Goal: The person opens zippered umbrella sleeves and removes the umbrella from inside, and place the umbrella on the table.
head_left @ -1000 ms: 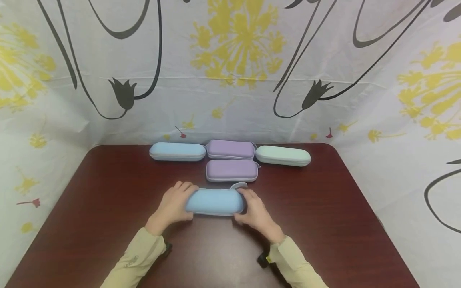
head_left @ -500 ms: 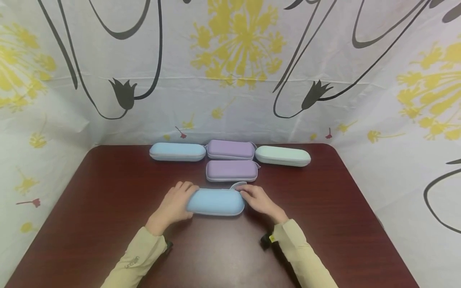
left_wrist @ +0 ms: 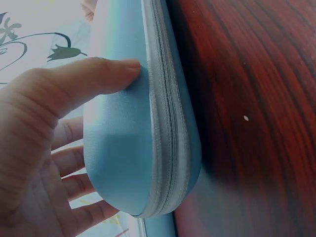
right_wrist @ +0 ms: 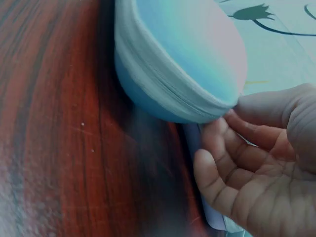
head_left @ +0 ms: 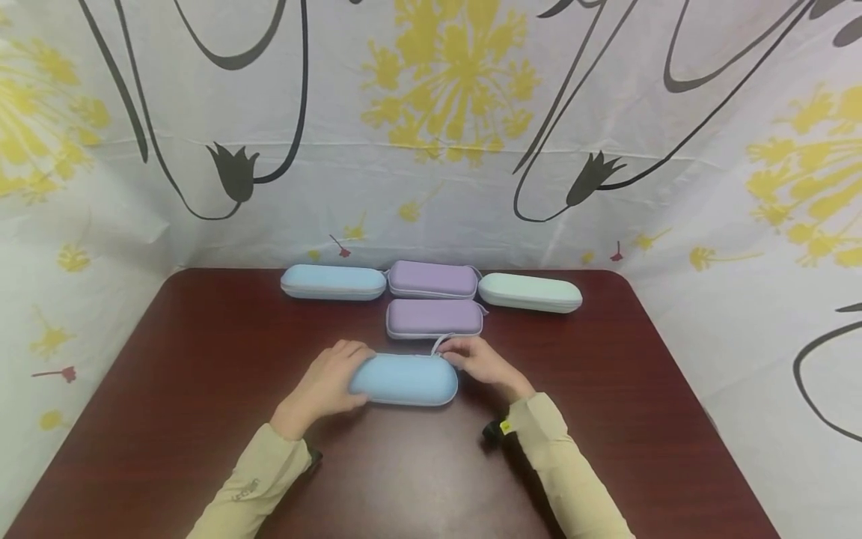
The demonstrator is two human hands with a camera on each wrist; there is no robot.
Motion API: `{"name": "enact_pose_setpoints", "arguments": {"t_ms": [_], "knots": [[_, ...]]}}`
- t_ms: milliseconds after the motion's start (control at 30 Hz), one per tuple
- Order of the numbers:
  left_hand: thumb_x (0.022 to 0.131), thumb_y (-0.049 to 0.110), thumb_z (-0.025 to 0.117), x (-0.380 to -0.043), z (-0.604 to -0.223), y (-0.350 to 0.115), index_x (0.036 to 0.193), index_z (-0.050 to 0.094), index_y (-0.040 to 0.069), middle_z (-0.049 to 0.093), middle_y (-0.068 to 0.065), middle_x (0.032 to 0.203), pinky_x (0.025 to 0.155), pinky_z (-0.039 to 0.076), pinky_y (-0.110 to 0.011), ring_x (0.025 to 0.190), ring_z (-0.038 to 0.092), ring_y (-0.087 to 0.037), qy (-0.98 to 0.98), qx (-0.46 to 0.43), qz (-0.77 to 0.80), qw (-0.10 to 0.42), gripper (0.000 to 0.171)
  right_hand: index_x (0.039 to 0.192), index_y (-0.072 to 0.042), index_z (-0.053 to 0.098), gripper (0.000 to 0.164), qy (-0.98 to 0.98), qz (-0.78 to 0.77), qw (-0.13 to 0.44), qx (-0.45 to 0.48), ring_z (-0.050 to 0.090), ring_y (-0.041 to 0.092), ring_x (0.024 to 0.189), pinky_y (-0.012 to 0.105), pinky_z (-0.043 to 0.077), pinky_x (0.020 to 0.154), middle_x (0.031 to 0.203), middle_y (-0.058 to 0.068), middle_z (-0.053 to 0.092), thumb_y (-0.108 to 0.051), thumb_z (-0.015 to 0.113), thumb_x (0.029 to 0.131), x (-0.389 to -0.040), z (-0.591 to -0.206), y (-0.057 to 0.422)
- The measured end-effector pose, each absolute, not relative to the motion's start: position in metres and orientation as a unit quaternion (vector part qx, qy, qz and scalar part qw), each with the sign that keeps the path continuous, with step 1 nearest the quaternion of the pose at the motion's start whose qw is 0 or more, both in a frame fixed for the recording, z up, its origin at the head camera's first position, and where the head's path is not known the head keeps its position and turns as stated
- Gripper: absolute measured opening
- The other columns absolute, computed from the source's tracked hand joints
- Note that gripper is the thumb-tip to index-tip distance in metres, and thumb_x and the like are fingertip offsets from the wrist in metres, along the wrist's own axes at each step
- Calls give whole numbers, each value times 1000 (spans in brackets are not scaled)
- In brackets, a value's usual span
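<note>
5 cases (head_left: 434, 318) on reddish-brown table (head_left: 417, 479)

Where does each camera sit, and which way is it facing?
Head: worn on the head, facing forward and down at the light-blue oblong zippered case on the dark red wooden table; left hand, right hand and beige sleeves show.
Left wrist: on that wrist, facing the case's zippered side; the left hand shows, plus probably a sliver of the right.
Right wrist: on that wrist, facing the case's rounded end; only the right hand shows.
Both wrist views share: the case and table.
</note>
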State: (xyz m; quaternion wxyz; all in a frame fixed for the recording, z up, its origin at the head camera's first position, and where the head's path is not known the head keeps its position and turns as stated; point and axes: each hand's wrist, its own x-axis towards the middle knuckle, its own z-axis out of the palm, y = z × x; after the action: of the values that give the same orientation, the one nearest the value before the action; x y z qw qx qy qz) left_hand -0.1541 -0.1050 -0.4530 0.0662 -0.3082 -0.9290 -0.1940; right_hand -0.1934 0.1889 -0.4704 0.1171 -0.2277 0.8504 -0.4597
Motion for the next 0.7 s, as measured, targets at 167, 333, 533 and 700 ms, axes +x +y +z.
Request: {"name": "enact_pose_setpoints", "arguments": {"t_ms": [167, 333, 533, 700], "knots": [[61, 24, 84, -155, -454, -105, 114, 60, 5, 59, -9, 113, 88, 44, -44, 105, 52, -26, -927, -310, -198, 68, 61, 95, 1, 70, 12, 850, -467, 90, -228, 59, 18, 88, 26, 48, 77, 92, 11, 68, -3, 61, 87, -195, -473, 187], [60, 25, 84, -157, -455, -105, 114, 60, 4, 60, -9, 112, 87, 45, -44, 104, 52, -26, -925, -315, -200, 71, 62, 84, -5, 72, 5, 871, -419, -4, -256, 63, 13, 83, 28, 50, 78, 84, 2, 69, -6, 67, 84, -194, -475, 184], [58, 30, 82, -160, -458, -104, 112, 60, 3, 61, -9, 109, 85, 45, -43, 102, 53, -27, -922, -326, -191, 84, 64, 80, -8, 70, 5, 881, -353, -100, -298, 64, 15, 79, 31, 51, 74, 80, 1, 68, -3, 68, 82, -188, -478, 186], [58, 31, 82, -160, -458, -106, 112, 61, 4, 61, -9, 110, 86, 45, -43, 103, 54, -27, -923, -319, -196, 86, 65, 79, -7, 68, 7, 888, -337, -117, -289, 63, 16, 77, 33, 51, 73, 78, 3, 66, 0, 70, 80, -178, -479, 196]]}}
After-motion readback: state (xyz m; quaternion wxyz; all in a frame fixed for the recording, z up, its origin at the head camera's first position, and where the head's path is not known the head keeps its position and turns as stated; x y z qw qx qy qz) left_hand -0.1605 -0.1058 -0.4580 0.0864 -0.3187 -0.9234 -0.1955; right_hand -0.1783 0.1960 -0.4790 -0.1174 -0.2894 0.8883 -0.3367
